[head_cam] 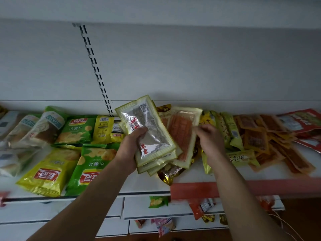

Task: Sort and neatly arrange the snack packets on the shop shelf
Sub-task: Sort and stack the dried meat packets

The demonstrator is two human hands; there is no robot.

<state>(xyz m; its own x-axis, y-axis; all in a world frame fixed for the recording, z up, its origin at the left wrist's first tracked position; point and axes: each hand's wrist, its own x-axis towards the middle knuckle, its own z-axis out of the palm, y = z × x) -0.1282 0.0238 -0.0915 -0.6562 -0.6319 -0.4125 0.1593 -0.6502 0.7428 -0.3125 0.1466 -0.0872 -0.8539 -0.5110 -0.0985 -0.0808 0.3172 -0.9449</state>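
You're maybe halfway. Your left hand [132, 146] grips a stack of flat packets [152, 136] over the middle of the shelf [271, 174], and your right hand [210, 138] pinches the orange-strip packet [180, 129] beside it. The chip bags [76, 131] lie in 2 rough rows, but the right-side heap [260, 136] is a jumble.

- Shelf [144, 186] spans mid frame; lower shelves [156, 206] below, bottom centre.
- Bread pkts [34, 129] far left on shelf; chip bags [52, 169] just right of them, front + back rows.
- Pkt stack [152, 136] centre, held in left hand [129, 148].
- Single pkt [182, 131] behind stack, right hand [211, 138] pinching its right edge.
- Flat pkt pile [271, 140] on shelf, right of frame.
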